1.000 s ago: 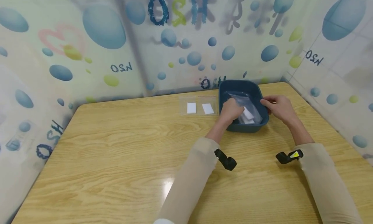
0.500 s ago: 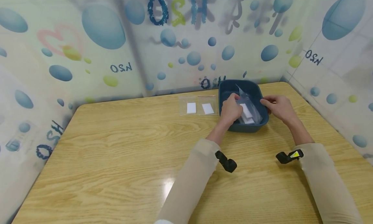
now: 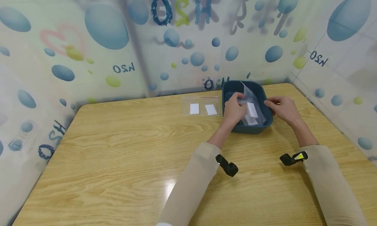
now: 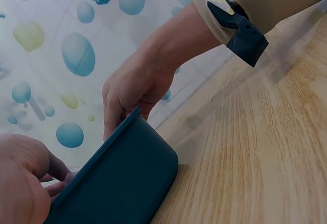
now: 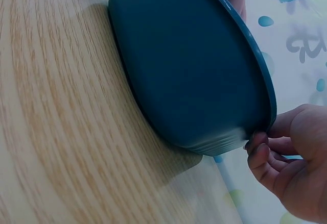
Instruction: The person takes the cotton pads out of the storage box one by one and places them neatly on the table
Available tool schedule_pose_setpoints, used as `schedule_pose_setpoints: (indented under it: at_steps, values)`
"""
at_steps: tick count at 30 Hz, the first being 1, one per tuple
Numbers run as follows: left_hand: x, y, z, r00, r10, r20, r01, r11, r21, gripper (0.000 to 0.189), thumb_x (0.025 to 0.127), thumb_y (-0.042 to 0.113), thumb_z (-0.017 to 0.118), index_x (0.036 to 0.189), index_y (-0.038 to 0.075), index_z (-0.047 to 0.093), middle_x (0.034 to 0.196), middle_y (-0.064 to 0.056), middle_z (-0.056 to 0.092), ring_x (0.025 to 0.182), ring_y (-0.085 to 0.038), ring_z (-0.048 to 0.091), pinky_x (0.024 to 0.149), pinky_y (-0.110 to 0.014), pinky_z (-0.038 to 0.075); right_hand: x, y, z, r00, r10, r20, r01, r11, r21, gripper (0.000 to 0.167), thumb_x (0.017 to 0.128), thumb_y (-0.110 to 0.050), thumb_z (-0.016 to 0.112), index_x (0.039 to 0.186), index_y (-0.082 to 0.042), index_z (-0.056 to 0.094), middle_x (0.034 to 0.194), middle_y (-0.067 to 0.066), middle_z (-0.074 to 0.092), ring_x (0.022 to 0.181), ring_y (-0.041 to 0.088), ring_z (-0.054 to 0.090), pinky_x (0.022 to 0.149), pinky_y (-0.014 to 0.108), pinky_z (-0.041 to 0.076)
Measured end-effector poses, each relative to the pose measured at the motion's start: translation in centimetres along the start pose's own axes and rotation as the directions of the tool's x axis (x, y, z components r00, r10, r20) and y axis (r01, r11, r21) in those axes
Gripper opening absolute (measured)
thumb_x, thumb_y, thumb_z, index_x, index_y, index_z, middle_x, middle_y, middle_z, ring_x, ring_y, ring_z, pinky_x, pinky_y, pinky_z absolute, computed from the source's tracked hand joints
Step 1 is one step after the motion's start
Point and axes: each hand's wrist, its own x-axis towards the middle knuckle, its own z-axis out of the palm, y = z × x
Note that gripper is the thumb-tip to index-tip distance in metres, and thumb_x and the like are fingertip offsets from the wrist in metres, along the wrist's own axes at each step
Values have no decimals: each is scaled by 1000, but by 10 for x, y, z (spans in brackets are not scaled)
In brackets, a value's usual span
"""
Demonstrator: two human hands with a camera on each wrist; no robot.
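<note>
The right hand pinches the rim of the blue tub, which hold should probably be firm so nothing slides, while inside it the left hand is at a clear bag (whether pinching it, one cannot tell), before the patterned wall.

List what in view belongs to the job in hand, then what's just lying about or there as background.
In the job:
- dark blue bin
- clear bags with white inserts inside it
- left hand, among those bags
- right hand, gripping the bin
- probably the two similar bags on the table

Just there:
- wooden table
- patterned wall
- black wrist cameras
</note>
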Motion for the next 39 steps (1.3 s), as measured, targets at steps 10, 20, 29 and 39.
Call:
schedule_pose_setpoints:
  at_steps: [10, 20, 29, 39]
  values:
    - [-9, 1, -11, 999, 52, 14, -50, 989, -142, 31, 95, -2, 59, 122, 11, 64, 77, 3, 64, 64, -11, 60, 53, -22, 44, 1, 2, 0, 1000, -12, -5, 12, 1000, -11, 50, 104, -35, 56, 129, 9, 60, 103, 22, 65, 67, 9, 58, 61, 23, 50]
    - [-15, 2, -29, 998, 51, 32, -39, 958, -284, 30, 95, -5, 60, 124, 3, 60, 85, -5, 68, 69, -8, 60, 59, -20, 48, 0, 2, 0, 1000, -14, 7, 14, 1000, 2, 52, 105, -35, 54, 130, 10, 59, 105, 24, 65, 69, 9, 58, 62, 25, 52]
    - [-16, -2, -48, 997, 56, 60, -36, 955, -296, 31, 97, -1, 62, 127, 4, 58, 90, -7, 69, 73, -11, 63, 73, -34, 58, -1, 1, 0, 1000, -10, 4, 10, 1000, 6, 51, 105, -34, 56, 130, 11, 59, 106, 25, 65, 68, 8, 57, 62, 24, 52]
    - [-16, -3, -66, 996, 45, 76, -16, 941, -338, 30, 99, 0, 61, 128, 3, 56, 92, -8, 68, 74, -12, 63, 86, -47, 57, -1, 3, 1, 1000, -13, -2, 13, 1000, -2, 52, 105, -35, 54, 131, 10, 59, 106, 24, 65, 69, 8, 58, 63, 28, 54]
